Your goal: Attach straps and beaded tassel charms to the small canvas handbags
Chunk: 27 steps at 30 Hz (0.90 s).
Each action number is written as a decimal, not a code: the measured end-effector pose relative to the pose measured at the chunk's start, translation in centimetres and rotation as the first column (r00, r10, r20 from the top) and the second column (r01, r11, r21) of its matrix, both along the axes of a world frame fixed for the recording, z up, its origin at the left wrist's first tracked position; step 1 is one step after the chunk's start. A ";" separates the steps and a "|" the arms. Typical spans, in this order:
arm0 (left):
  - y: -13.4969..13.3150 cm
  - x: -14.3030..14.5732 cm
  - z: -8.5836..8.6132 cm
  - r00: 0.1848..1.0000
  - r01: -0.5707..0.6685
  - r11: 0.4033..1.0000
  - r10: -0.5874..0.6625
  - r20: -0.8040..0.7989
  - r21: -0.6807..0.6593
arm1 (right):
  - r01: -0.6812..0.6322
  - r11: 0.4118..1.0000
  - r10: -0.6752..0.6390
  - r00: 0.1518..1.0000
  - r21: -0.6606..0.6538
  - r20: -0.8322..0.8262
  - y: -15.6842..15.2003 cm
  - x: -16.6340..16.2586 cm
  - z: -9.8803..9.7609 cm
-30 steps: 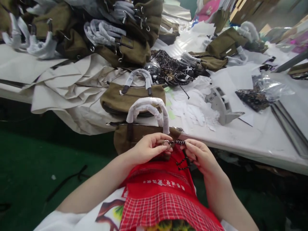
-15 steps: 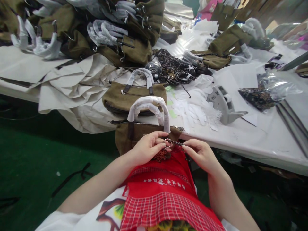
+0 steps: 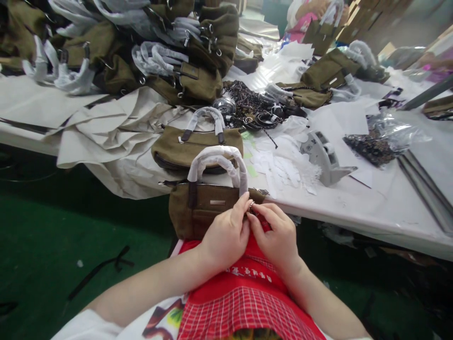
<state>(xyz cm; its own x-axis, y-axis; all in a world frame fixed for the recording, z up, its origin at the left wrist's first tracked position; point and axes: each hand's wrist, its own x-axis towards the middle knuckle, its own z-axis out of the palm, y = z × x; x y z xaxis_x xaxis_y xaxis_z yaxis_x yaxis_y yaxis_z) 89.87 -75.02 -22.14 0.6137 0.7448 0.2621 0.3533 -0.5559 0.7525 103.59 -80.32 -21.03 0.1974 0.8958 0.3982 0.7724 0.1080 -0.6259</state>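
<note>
My left hand (image 3: 228, 233) and my right hand (image 3: 276, 231) come together at the right side of an olive handbag (image 3: 191, 212). Between their fingertips is a metal ring (image 3: 251, 205), mostly covered; the cord seen on it earlier is hidden now. Both hands are closed in a pinch. The handbag stands upright at the table's front edge, against my red apron (image 3: 255, 302). Its two handles (image 3: 215, 153) are wrapped in white plastic, and a small metal plate shows on its front. A second olive handbag (image 3: 201, 148) sits right behind it.
Many olive bags (image 3: 198, 80) are heaped at the back left. Dark braided cords (image 3: 247, 101) lie in the middle, near a grey tape dispenser (image 3: 327, 158). Crumpled cloth (image 3: 116, 137) hangs over the front edge. Another person's arm (image 3: 313, 8) is at the far back.
My right hand has moved left to meet the left one, and the left hand has turned over the ring. The handbag's metal plate has come into sight; the leopard-print piece is now hidden.
</note>
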 end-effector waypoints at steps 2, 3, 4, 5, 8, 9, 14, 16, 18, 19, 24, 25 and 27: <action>-0.9 0.2 -0.2 0.999 0.036 0.996 -0.033 -0.042 0.076 | 0.027 0.999 -0.027 0.999 0.027 0.018 -0.1 0.2 -0.1; -1.1 0.4 -0.3 0.998 0.054 0.995 -0.050 -0.050 0.089 | 0.038 0.999 -0.039 0.999 0.035 0.031 -0.1 0.4 -0.1; -1.3 0.4 -0.3 0.996 0.074 0.994 -0.070 -0.048 0.085 | 0.048 0.998 -0.049 0.998 0.038 0.038 -0.2 0.7 0.0; -1.3 0.5 -0.2 0.995 0.094 0.993 -0.092 -0.035 0.064 | 0.060 0.998 -0.061 0.998 0.035 0.029 -0.2 1.1 0.0; -0.4 0.5 0.4 0.990 0.128 0.990 -0.125 0.067 -0.050 | 0.050 0.997 -0.056 0.990 -0.050 -0.131 -0.3 2.3 0.1; 0.0 0.4 0.7 0.989 0.117 0.990 -0.109 0.096 -0.079 | 0.004 0.995 -0.027 0.975 -0.103 -0.219 -0.3 2.7 0.2; 1.8 0.0 2.5 0.987 0.140 0.986 -0.131 0.096 -0.095 | -0.347 0.910 0.107 0.722 -0.225 -0.683 -0.3 3.8 0.7; 2.1 -0.1 2.8 0.980 0.181 0.974 -0.167 0.109 -0.133 | -0.407 0.887 0.098 0.626 -0.216 -0.774 -0.3 3.9 0.7; 2.2 -0.2 2.9 0.976 0.194 0.964 -0.170 0.140 -0.183 | -0.444 0.876 0.114 0.569 -0.188 -0.814 -0.2 4.0 0.4; 2.2 -0.2 2.9 0.972 0.204 0.956 -0.173 0.160 -0.211 | -0.467 0.869 0.134 0.544 -0.166 -0.828 -0.2 4.1 0.2; 1.8 -0.5 2.6 0.957 0.213 0.913 -0.123 0.263 -0.347 | -0.607 0.794 0.104 0.193 -0.035 -0.976 -0.7 3.9 -1.0; 1.7 -0.6 2.5 0.957 0.187 0.913 -0.087 0.277 -0.362 | -0.623 0.782 0.064 0.096 -0.010 -0.993 -0.9 3.7 -1.2; 1.5 -0.6 2.3 0.955 0.128 0.917 -0.011 0.297 -0.378 | -0.648 0.762 -0.008 -0.048 0.025 -0.999 -1.3 3.1 -1.5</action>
